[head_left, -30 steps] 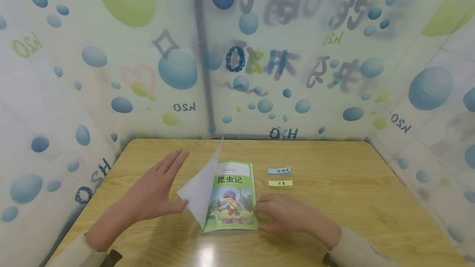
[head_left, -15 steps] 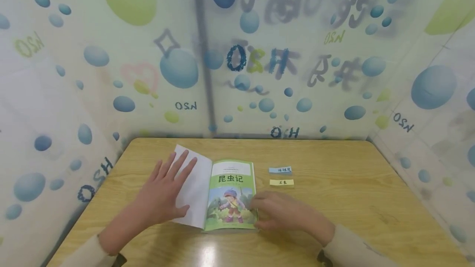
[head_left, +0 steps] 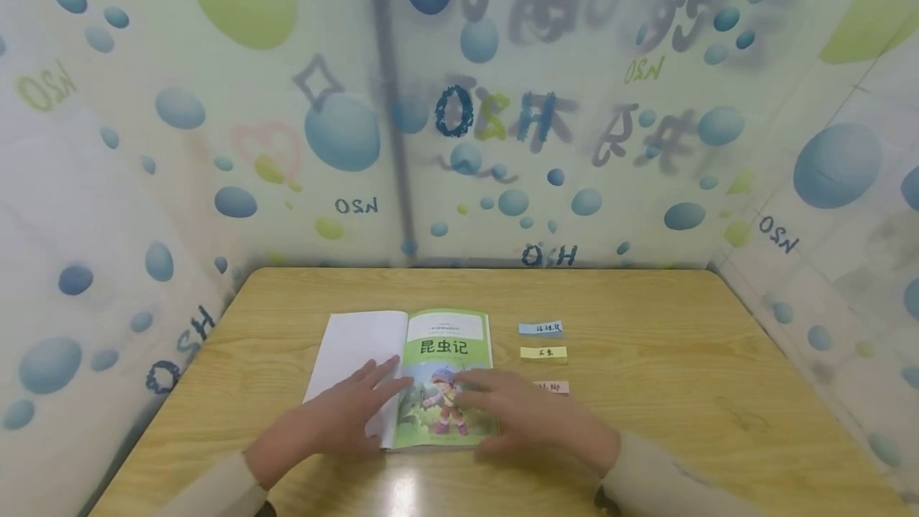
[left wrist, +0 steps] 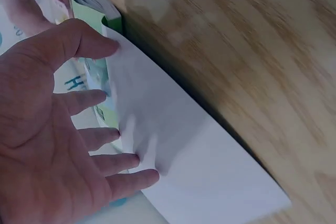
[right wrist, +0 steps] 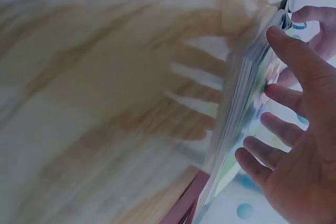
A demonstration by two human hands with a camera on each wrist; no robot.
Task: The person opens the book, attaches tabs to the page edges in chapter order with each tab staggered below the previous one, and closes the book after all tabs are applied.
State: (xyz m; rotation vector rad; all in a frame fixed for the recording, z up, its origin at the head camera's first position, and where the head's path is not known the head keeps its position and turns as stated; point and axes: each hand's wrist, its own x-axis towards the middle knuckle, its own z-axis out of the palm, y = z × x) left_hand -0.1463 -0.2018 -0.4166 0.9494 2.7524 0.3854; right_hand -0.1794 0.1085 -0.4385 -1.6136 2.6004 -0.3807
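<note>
A book (head_left: 443, 347) lies open on the table, its green title page with a drawn child on the right and the white inside of its cover (head_left: 359, 341) on the left. My left hand (head_left: 345, 417) is over the white sheet near the fold, fingers spread; in the left wrist view its fingertips (left wrist: 149, 178) touch or nearly touch the paper. Over the right edge of the title page is my right hand (head_left: 534, 417), fingers extended and slightly bent. The right wrist view shows its palm (right wrist: 304, 166) beside the page block. Neither hand grips anything.
To the right of the book, a blue paper strip (head_left: 541, 329), a yellow strip (head_left: 543, 353) and a pink strip (head_left: 558, 387) lie in a column, each with handwriting; my right hand partly hides the pink one. The wooden table (head_left: 668, 357) meets a patterned wall covering behind.
The cover has swung from raised down to flat on the left. My left hand has moved right and nearer, toward the fold. My right hand has shifted onto the page, uncovering part of the pink strip.
</note>
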